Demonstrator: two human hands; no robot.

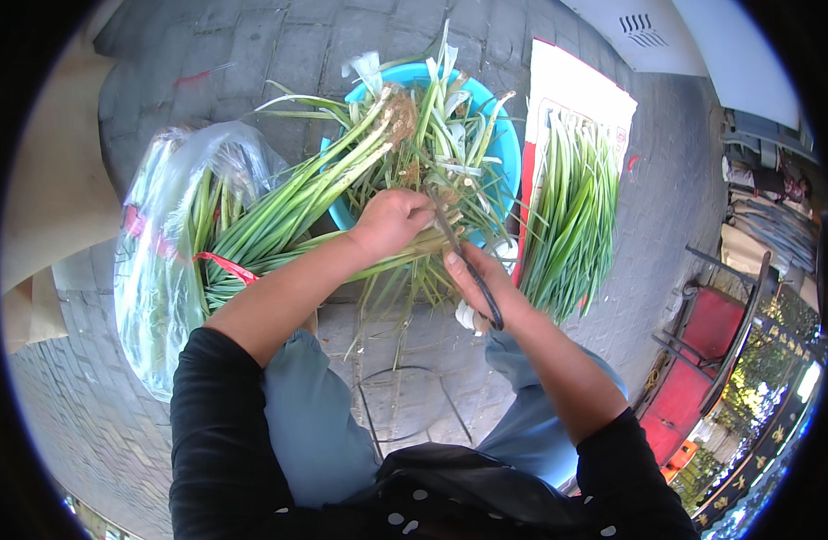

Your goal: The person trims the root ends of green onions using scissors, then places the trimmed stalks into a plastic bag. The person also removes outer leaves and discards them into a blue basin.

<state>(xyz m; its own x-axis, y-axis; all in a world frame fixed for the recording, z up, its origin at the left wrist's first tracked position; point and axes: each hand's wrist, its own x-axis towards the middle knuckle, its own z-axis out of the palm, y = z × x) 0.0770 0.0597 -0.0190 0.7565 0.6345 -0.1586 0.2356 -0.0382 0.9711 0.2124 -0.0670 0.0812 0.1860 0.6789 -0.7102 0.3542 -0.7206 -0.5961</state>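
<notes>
My left hand (pixel 395 217) is closed around the root end of a green leafy stalk bunch (pixel 380 260), over the near side of a blue plastic basin (pixel 511 158). In my right hand (pixel 482 280) is a dark-handled cutting tool (pixel 478 273), perhaps scissors or a knife, its blade against the root end. Trimmed leaves and roots (pixel 447 125) fill the basin. A rooted bunch of green stalks (pixel 319 179) leans over its left rim. A clear plastic bag (pixel 161 304) holds more stalks at the left. Clean green stalks (pixel 572 209) lie on a white and red sheet (pixel 576 74) at the right.
Grey paving bricks (pixel 279 54) surround the basin. Red plastic tape (pixel 228 265) lies on the left bunch. A red-seated chair (pixel 710 324) stands at the far right, below a pile of goods (pixel 768 223). A white cabinet-like object (pixel 650 30) is at the upper right.
</notes>
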